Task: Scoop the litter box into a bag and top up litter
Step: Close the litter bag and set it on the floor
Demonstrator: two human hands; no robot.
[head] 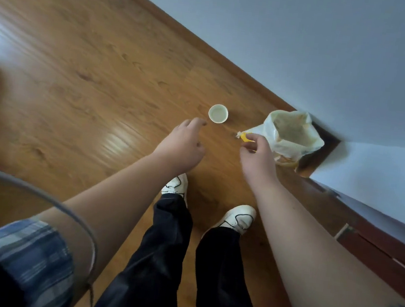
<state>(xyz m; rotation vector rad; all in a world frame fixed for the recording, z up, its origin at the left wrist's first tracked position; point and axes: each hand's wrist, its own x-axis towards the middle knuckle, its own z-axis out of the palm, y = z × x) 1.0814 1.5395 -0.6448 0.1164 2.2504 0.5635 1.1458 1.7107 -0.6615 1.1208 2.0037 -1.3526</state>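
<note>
A pale plastic bag [293, 135] stands open on the wooden floor by the wall corner, with grainy tan litter inside. My right hand [256, 151] is just left of the bag and pinches a small yellow scoop [245, 136] carrying a little clump at its tip. A small white cup [218, 114] sits on the floor left of the bag. My left hand [184, 144] hovers below the cup with relaxed fingers, holding nothing. No litter box is in view.
A white wall [312, 39] with a brown skirting board runs diagonally behind the bag. A dark wooden door frame [364, 239] lies at the right. My two white shoes [237, 217] stand below the hands. A grey cable [38, 192] arcs at lower left.
</note>
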